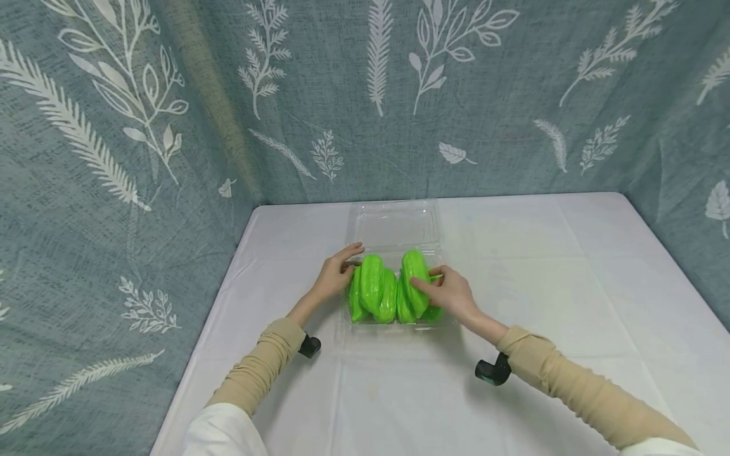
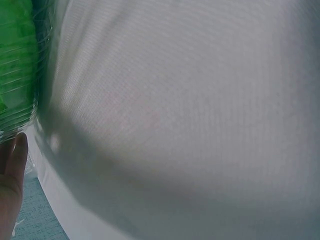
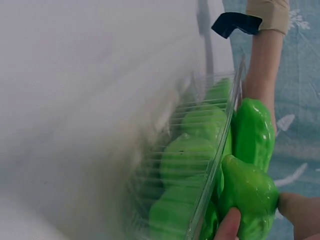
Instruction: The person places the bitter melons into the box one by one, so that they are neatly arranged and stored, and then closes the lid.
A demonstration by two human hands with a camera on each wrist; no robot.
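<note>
Glossy green pear-shaped vegetables, resembling chayotes, fill a clear plastic clamshell box (image 1: 393,325) with its lid (image 1: 396,225) folded back. My right hand (image 1: 453,294) pinches one upright green vegetable (image 1: 415,282) on the box's right side. Its thumb presses the near face in the right wrist view, where the vegetable (image 3: 247,197) rises above the rim. At the box's left end, my left hand (image 1: 333,277) rests with extended fingers beside another green vegetable (image 1: 372,283). In the left wrist view, one finger (image 2: 17,157) touches the box's outer wall; the other fingertips are hidden.
A white cloth (image 1: 525,253) covers the table under the box. Blue-grey curtains (image 1: 342,95) with white leaf prints stand behind and at both sides. Dark wrist cameras (image 1: 493,370) hang beneath both forearms.
</note>
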